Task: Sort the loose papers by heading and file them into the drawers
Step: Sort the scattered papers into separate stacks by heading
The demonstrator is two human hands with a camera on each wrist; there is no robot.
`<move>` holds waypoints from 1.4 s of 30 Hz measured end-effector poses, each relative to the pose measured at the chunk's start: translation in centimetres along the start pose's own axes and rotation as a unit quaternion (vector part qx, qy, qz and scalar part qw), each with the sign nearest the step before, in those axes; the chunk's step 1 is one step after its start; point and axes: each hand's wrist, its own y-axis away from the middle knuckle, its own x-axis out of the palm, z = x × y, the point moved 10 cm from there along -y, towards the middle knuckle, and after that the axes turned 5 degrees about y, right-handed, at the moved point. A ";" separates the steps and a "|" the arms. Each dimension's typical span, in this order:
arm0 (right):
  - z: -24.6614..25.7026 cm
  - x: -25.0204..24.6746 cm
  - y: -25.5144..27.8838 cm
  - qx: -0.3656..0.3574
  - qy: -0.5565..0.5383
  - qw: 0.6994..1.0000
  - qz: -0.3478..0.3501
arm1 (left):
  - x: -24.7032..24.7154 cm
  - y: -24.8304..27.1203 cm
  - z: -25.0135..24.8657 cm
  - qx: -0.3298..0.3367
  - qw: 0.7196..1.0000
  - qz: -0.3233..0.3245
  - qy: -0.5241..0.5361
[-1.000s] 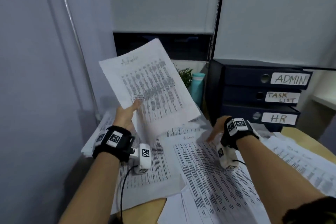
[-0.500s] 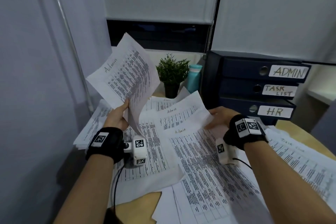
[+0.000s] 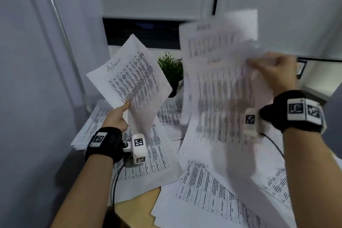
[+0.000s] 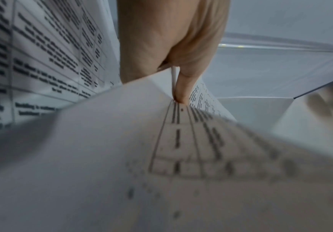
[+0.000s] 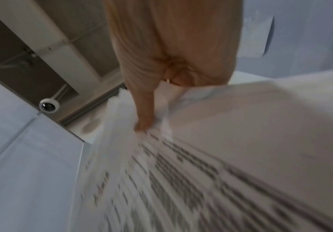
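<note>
Papers: many loose printed sheets [image 3: 148, 159] lie in messy piles on the desk [image 3: 137, 207], and some are up in the air in both hands.
Left hand: the left hand [image 3: 118, 116] pinches the bottom edge of an "Admin" sheet [image 3: 129, 77], thumb on the front and fingers behind. The left wrist view shows the thumb [image 4: 183, 87] pressed on the paper's edge.
Right hand: the right hand [image 3: 275, 72] grips a small bunch of sheets [image 3: 218, 87] near their right side. They are blurry. The top word may say "Admin", but I cannot be sure.
Drawers: the drawers are hidden behind the raised bunch, so I cannot see their labels now.
Step now: I think the person is gathering sheets with the same heading into one stack.
How to do it well: read the word at the top of each sheet in the bunch before adding it to the "Admin" sheet. Slide the bunch behind or on top so the top edges line up. Keep the pinch firm but soft, so no page bends.
Watch out: the bunch hangs loose, and a page could slip out and fall back into the mess. The little plant [image 3: 170, 68] stands close behind the papers and could get knocked.
Next: tap the stack on the desk to make it neat, then take it to the drawer with the matching word.
</note>
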 end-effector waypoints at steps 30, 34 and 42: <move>4.1 3.4 -0.1 -0.001 -0.222 0.974 -0.034 | 17.6 16.2 -7.5 0.318 0.916 0.156 -0.188; 2.3 3.3 0.9 0.015 -0.223 0.972 -0.079 | 18.1 16.9 -6.0 0.324 0.912 0.152 -0.199; 2.1 3.5 2.1 0.006 -0.295 0.955 -0.028 | 17.5 13.5 -6.1 0.363 0.896 0.138 -0.214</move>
